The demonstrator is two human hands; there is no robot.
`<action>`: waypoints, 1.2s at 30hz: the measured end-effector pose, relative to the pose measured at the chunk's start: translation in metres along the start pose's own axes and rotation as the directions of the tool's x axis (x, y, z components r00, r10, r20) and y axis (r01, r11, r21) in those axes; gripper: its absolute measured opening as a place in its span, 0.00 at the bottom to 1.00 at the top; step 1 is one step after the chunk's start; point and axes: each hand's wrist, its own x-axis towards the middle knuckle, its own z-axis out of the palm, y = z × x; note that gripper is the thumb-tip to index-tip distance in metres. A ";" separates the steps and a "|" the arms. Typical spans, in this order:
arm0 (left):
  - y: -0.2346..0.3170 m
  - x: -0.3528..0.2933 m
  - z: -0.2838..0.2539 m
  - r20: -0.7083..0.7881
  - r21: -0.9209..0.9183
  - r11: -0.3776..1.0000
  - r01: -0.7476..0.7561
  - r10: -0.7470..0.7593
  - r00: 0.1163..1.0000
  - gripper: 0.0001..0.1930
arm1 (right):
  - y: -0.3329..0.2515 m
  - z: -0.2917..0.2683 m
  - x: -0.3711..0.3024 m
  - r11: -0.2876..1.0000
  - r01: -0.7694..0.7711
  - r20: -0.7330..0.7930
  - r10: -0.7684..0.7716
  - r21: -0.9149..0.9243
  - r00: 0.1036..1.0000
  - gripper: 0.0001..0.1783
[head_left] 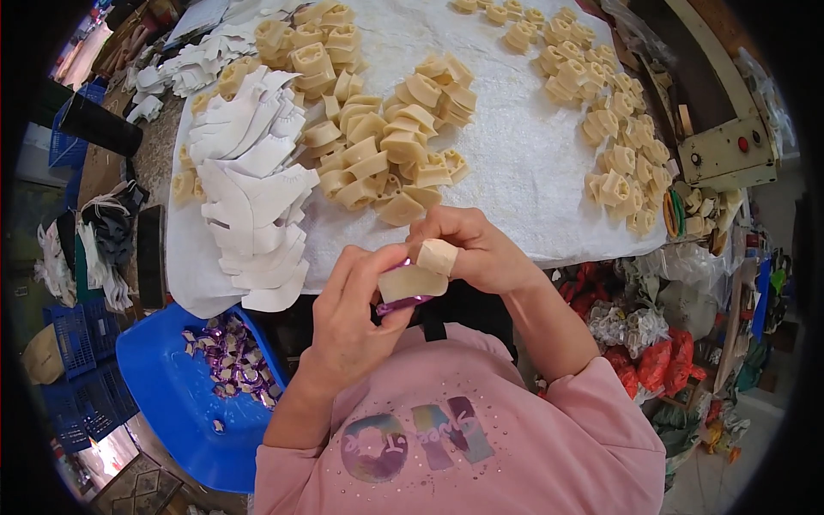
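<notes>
Close to my chest, at the table's near edge, my left hand grips a block-shaped piece that looks like a shoe heel. It has a cream face and shiny purple edges. My right hand is closed at the piece's upper right side. A beige band shows at its fingertips; I cannot tell whether it is a finger wrap or part of the work. Beyond my hands lies a heap of cream heel-shaped pieces. White cut pieces overlap in a row left of the heap.
A white cloth covers the table. More cream pieces run along its right side. Below left stands a blue basin with small purple-and-cream pieces. A machine box with a red button stands far right. Red bags lie below it.
</notes>
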 end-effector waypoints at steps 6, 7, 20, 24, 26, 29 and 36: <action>0.000 0.004 0.003 -0.072 0.066 0.996 0.056 -0.051 0.996 0.24 | 0.001 0.014 -0.002 0.768 0.236 -0.081 -0.349 -0.595 0.933 0.10; 0.000 0.004 0.003 -0.072 0.066 0.996 0.057 -0.052 0.996 0.24 | 0.004 0.014 -0.003 0.769 0.235 -0.081 -0.348 -0.595 0.934 0.10; -0.015 0.001 0.031 -0.344 0.224 0.972 -0.074 0.150 0.927 0.26 | 0.025 0.034 -0.005 0.967 0.159 -0.319 -0.218 -0.200 0.922 0.14; -0.015 0.000 0.031 -0.398 0.215 0.975 -0.059 0.143 0.906 0.26 | 0.029 0.041 -0.006 0.867 0.168 -0.239 -0.059 0.469 0.969 0.14; -0.012 0.000 0.034 -0.417 0.246 0.967 -0.060 0.161 0.894 0.26 | 0.033 0.042 -0.008 0.825 0.208 -0.223 -0.103 0.525 0.969 0.14; -0.016 0.000 0.034 -0.429 0.306 0.949 -0.078 0.210 0.878 0.27 | 0.032 0.042 -0.008 0.987 0.162 -0.302 -0.160 -0.018 0.940 0.14; -0.030 -0.003 0.022 -0.337 0.372 0.912 -0.171 0.304 0.891 0.28 | 0.037 0.049 -0.004 0.963 0.199 -0.378 -0.255 -0.180 0.890 0.15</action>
